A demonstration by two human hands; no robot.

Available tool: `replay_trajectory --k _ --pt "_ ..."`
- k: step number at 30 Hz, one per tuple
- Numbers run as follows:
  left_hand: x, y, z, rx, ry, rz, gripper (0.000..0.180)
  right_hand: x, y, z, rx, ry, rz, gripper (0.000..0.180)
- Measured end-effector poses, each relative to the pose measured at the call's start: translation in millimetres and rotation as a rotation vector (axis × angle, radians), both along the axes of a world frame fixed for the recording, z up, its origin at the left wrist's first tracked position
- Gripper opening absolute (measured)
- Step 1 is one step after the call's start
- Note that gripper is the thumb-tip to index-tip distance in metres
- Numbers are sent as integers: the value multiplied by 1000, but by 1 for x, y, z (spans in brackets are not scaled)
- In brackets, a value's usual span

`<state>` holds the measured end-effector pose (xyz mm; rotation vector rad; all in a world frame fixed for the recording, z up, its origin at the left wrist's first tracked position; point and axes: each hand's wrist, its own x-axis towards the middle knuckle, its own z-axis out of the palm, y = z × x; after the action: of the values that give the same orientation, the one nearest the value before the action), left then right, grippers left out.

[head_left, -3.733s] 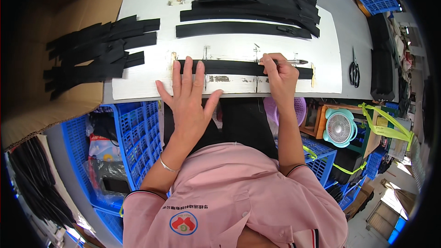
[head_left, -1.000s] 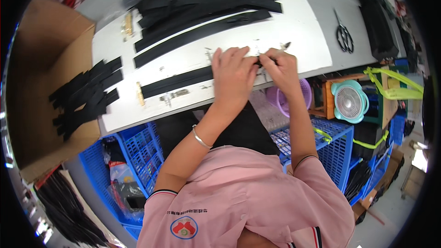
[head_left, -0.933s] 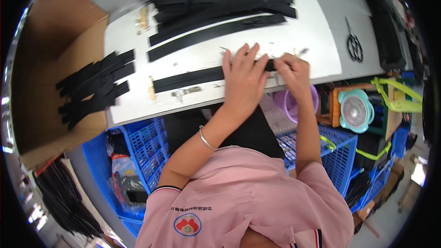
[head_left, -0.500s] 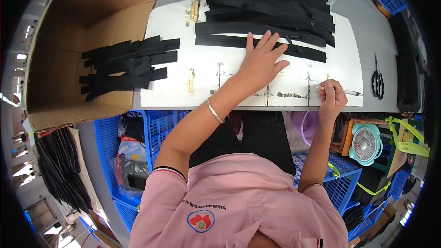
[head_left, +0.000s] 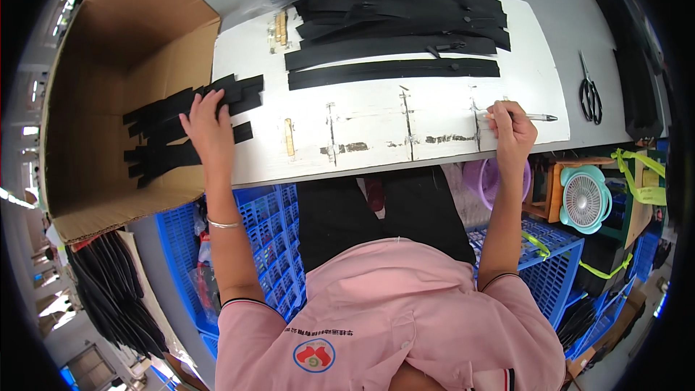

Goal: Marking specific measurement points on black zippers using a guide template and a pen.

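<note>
My left hand (head_left: 205,127) lies flat, fingers apart, on a stack of black strips (head_left: 190,124) that overhangs the left end of the white board (head_left: 376,130) and reaches into the cardboard box (head_left: 108,94). My right hand (head_left: 511,124) rests near the board's right front edge and is closed on a pen (head_left: 534,117) whose tip points right. Two long black strips (head_left: 394,71) lie side by side across the board's middle, ahead of a bigger pile of black strips (head_left: 405,14).
Black scissors (head_left: 590,90) lie on the grey table right of the board. Blue crates (head_left: 260,246) stand under the table, with a small teal fan (head_left: 585,199) and a purple tub (head_left: 483,177) at the lower right. More black strips (head_left: 116,297) hang at the lower left.
A black strip that both hands pressed on at the board's front is gone from there. My left hand swung left onto the stack by the box. My right hand stayed at the right with the pen.
</note>
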<state>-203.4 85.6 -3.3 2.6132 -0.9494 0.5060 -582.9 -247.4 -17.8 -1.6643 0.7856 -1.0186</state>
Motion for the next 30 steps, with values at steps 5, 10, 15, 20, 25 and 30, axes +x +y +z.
replay_trajectory --k 5,10,15,20,25,30 --pt "-15 -19 12 -132 -45 -92 13 2 2 0 -15 -10 -14 11" --pt "-123 -92 16 -242 78 -467 15 2 6 4 -30 -59 -52 15" --pt "-204 -157 -6 -301 261 -636 23 8 31 14 -80 -6 -72 24" --pt "-237 -176 -9 -257 286 -717 37 -2 57 2 -572 261 -21 35" --pt "-237 -149 -2 -167 332 -636 53 -14 54 -8 -847 429 -10 44" --pt "-215 -103 -3 -61 274 -504 59 -43 25 -16 -985 549 -176 47"
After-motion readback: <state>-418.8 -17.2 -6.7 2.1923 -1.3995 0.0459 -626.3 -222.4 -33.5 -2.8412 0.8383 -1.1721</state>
